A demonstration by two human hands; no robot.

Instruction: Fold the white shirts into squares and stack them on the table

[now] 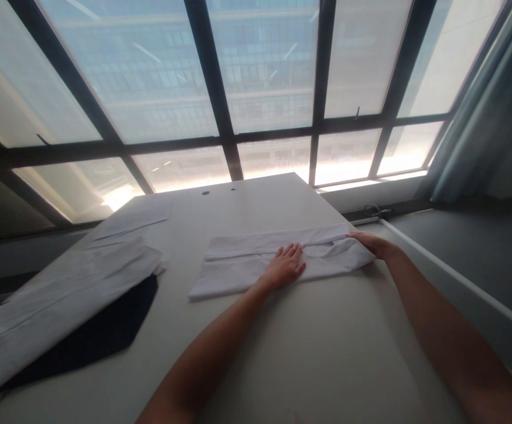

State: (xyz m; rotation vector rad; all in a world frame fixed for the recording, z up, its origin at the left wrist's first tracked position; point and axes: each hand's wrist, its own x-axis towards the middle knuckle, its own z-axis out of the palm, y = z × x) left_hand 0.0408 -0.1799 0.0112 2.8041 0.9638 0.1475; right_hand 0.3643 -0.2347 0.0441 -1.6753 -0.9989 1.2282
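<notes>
A folded white shirt (238, 265) lies lengthwise across the white table in front of me, with a curved, collar-like opening toward its right end. My left hand (286, 266) rests palm down on the middle of the cloth, its fingers stretched out. At the shirt's right end, my right hand (374, 244) has hold of the edge, fingers on top; the thumb is hidden. Creases run along the cloth between the two hands.
More white cloth (74, 288) is spread at the table's left side, partly over a dark navy piece (118, 324). White sheets (132, 221) lie behind it. The table (256, 209) reaches toward large windows; a curtain (481, 112) hangs at the right.
</notes>
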